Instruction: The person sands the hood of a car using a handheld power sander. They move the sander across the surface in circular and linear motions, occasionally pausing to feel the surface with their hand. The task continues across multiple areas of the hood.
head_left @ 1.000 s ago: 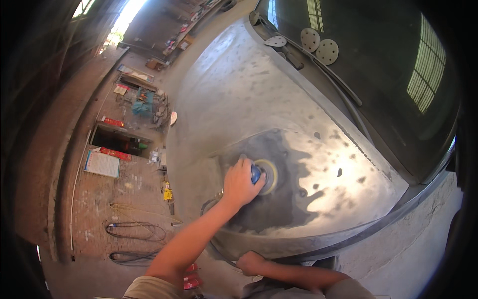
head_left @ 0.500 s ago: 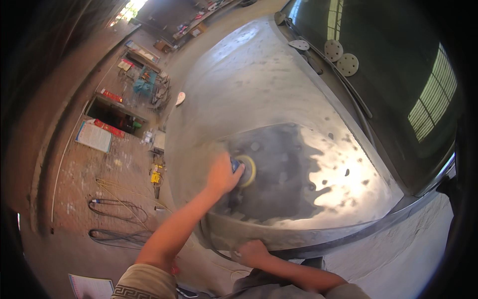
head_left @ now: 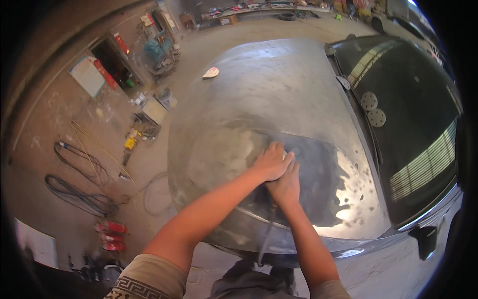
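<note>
My left hand (head_left: 270, 162) and my right hand (head_left: 286, 186) lie close together on the car hood (head_left: 294, 82). Under them is the round sander, blue-bodied with a yellow-rimmed pad in the earlier frame and now almost wholly hidden. Both hands close over it, the left a little farther out and the right on its near side. From below the right hand a dark hose (head_left: 268, 236) runs down over the hood's near edge. Around the hands the surface is a dark grey sanded patch (head_left: 318, 172), with a shiny, blotchy bare area (head_left: 351, 199) to its right.
Perforated sanding discs (head_left: 377, 118) rest on the dark windshield (head_left: 423, 104). Another disc (head_left: 210, 73) lies near the hood's far left edge. Left on the floor are coiled cables (head_left: 74, 194), a yellow power tool (head_left: 131, 142) and red objects (head_left: 111, 235). A cluttered bench (head_left: 269, 8) stands far back.
My right hand has left the hood's near edge and joined my left hand at the sander. The sander has moved slightly right relative to the hood. The whole view has turned.
</note>
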Demonstrator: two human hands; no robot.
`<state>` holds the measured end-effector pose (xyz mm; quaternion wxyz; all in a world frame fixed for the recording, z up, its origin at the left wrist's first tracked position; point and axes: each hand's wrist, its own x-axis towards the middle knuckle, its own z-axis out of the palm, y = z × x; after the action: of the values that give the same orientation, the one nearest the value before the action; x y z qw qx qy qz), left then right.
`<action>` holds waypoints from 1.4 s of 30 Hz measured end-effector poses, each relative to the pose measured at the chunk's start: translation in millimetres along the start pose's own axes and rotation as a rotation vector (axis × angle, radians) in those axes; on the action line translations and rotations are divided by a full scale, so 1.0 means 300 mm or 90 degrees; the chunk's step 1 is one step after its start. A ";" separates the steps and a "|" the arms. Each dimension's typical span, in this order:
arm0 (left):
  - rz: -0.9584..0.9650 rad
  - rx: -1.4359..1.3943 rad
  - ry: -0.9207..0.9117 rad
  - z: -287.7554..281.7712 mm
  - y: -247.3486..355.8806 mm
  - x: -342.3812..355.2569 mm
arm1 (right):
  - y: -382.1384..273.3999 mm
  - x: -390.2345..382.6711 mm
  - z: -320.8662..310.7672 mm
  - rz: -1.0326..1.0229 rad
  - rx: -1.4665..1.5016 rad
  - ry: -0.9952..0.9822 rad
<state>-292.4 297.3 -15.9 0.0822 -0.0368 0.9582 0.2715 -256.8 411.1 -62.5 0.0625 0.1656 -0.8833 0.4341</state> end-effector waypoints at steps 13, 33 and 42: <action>0.211 -0.117 0.183 0.154 -0.356 -0.533 | -0.104 -0.183 -0.179 -0.014 -0.391 -0.172; -0.032 0.033 0.305 0.059 -0.795 -0.590 | -0.289 -0.089 0.117 -0.127 -0.383 -0.213; -0.025 0.009 0.315 0.062 -0.798 -0.583 | -0.114 0.222 0.131 -0.129 -0.505 -0.040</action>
<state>-90.4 108.0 -123.5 -0.1490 -0.1203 0.9503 0.2455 -306.3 344.9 -44.3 0.1370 0.2279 -0.9629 0.0465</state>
